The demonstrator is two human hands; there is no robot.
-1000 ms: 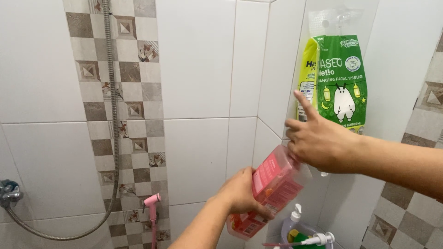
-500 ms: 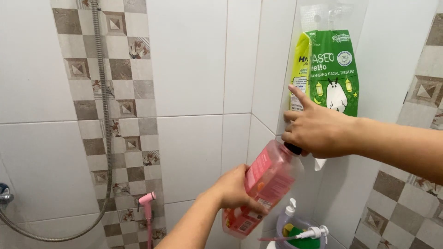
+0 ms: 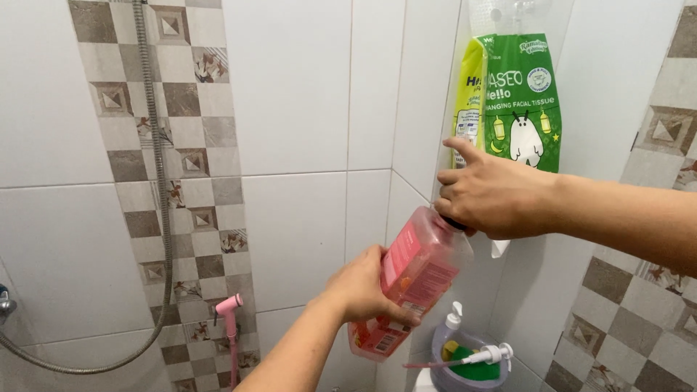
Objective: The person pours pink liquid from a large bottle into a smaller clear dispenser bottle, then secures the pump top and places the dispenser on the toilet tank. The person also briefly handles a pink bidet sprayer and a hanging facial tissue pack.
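Head view, bathroom corner, contents listed by size:

- Tiled wall (image 3: 305,109): white tiles, with a vertical band of grey and beige patterned squares at left.
- Shower hose (image 3: 156,181): metal, hangs down the patterned band and loops away to the left.
- Hanging tissue pack (image 3: 521,101): green and yellow, hung on the right-hand wall just above the right hand.
- Pink bottle (image 3: 417,279): translucent, pink label, held in mid-air before the corner. Long axis tilted, base down-left, neck up-right; the neck end meets the right hand, the body lies in the left.
- Right hand (image 3: 494,196): comes in from the right, fingers closed over the bottle's dark cap at the top, index finger sticking up. Nearer of the two hands to the cap.
- Left hand (image 3: 363,287): reaches up from below, clamped around the bottle's middle.
- Basket (image 3: 443,345): lavender, low in the corner beneath the bottle, holding pump bottles.
- Pink spray nozzle (image 3: 229,305): low on the patterned band.
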